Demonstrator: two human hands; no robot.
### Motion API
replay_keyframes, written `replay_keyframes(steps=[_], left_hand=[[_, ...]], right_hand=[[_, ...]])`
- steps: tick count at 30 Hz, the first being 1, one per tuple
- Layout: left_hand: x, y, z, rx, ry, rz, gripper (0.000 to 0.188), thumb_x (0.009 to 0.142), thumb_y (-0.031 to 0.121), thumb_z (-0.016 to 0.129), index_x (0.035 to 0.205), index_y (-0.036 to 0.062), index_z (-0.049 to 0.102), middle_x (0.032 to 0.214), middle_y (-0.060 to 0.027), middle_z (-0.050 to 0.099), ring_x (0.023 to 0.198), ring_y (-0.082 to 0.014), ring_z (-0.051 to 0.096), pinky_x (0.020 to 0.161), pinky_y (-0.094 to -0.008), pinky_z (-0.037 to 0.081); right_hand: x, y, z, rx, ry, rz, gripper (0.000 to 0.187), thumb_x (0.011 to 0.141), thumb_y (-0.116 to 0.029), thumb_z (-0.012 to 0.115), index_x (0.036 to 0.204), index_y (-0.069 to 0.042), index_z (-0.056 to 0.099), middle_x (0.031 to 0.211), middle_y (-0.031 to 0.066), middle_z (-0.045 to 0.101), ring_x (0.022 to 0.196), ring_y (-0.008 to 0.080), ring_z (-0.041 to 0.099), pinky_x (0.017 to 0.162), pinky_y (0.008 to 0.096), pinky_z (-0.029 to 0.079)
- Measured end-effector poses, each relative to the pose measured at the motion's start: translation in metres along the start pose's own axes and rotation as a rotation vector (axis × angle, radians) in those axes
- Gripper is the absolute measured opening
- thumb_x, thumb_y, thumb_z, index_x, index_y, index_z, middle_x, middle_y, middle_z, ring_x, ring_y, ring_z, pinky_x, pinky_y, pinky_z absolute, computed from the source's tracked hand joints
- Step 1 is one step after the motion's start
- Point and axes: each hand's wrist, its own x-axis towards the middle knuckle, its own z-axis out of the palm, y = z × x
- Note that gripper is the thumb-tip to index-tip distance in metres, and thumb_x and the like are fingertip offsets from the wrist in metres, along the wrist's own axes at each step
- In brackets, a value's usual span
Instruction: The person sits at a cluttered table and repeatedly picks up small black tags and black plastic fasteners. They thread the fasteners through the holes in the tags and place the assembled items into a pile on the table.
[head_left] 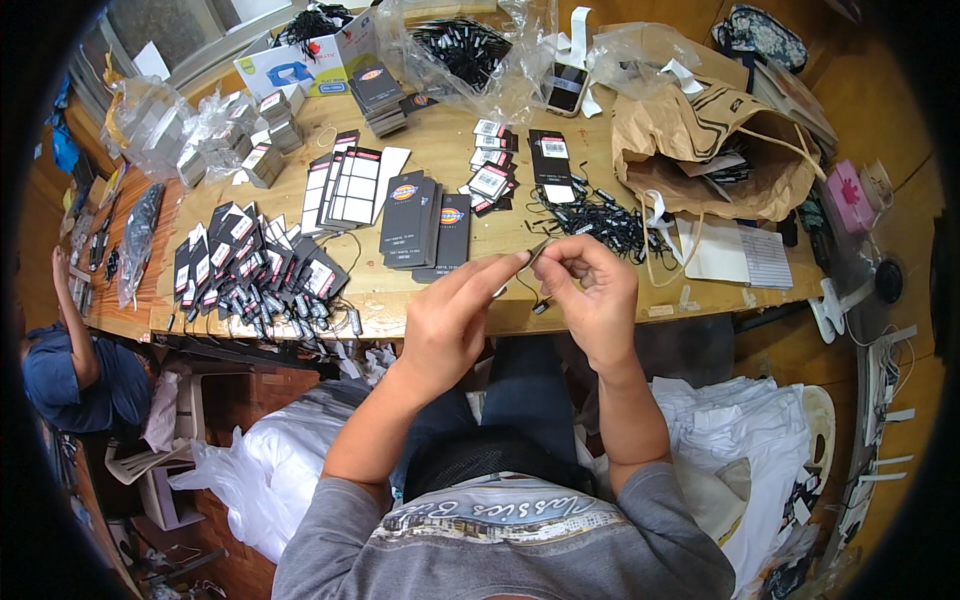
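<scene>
Both my hands meet just over the table's front edge, fingertips close together. My left hand [450, 320] is closed on a hang tag [538, 250], seen nearly edge-on and mostly hidden by the fingers. My right hand [592, 300] pinches a thin black string at the tag's end. From the string dangles a small black plastic piece [541, 307]. Just beyond my hands lie stacks of black hang tags [405, 225]. A tangled heap of black strings [600, 222] sits behind my right hand. Left of my left hand spreads a pile of strung tags [255, 265].
White-labelled cards [353, 185] and sticker-bearing tags [490, 180] lie farther back. A brown paper bag [665, 150] stands at the right, with a phone [566, 88] behind. Bundled cards [265, 160] stand back left. Another person [75, 370] works at far left.
</scene>
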Motion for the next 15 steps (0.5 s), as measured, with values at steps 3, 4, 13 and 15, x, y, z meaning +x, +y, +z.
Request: replay_keyframes(steps=[3, 4, 13, 15], left_hand=[[0.007, 0.009, -0.004, -0.130, -0.024, -0.070, 0.042, 0.069, -0.016, 0.042, 0.105, 0.0023, 0.052, 0.090, -0.0148, 0.052, 0.082, -0.0231, 0.055, 0.067, -0.0270, 0.044], [0.007, 0.008, -0.004, -0.119, 0.015, -0.063, 0.041, 0.070, -0.016, 0.042, 0.105, 0.0017, 0.052, 0.089, -0.0141, 0.051, 0.083, -0.0226, 0.054, 0.068, -0.0264, 0.044], [-0.003, 0.007, 0.005, -0.482, 0.268, -0.267, 0.019, 0.072, -0.012, 0.050, 0.089, -0.0062, 0.053, 0.087, -0.0098, 0.053, 0.078, -0.0131, 0.055, 0.068, -0.0205, 0.045], [-0.002, 0.009, 0.006, -0.482, 0.262, -0.243, 0.019, 0.071, -0.013, 0.050, 0.089, -0.0066, 0.052, 0.088, -0.0109, 0.054, 0.078, -0.0136, 0.056, 0.068, -0.0212, 0.046]], right_hand=[[0.000, 0.002, 0.000, -0.058, 0.012, -0.073, 0.006, 0.072, -0.001, 0.060, 0.073, 0.002, 0.054, 0.063, 0.0040, 0.054, 0.055, 0.0084, 0.049, 0.052, 0.0204, 0.040], [-0.001, 0.002, 0.000, -0.089, 0.010, -0.129, 0.007, 0.071, -0.001, 0.060, 0.073, 0.002, 0.054, 0.064, 0.0047, 0.054, 0.055, 0.0094, 0.049, 0.052, 0.0206, 0.040], [-0.009, -0.011, 0.007, -0.198, -0.041, -0.265, 0.007, 0.070, 0.004, 0.060, 0.074, 0.005, 0.054, 0.070, 0.0068, 0.055, 0.064, 0.0110, 0.050, 0.059, 0.0204, 0.040], [-0.009, -0.010, 0.008, -0.184, -0.030, -0.295, 0.007, 0.070, 0.005, 0.059, 0.075, 0.005, 0.054, 0.071, 0.0074, 0.055, 0.065, 0.0113, 0.051, 0.059, 0.0206, 0.040]])
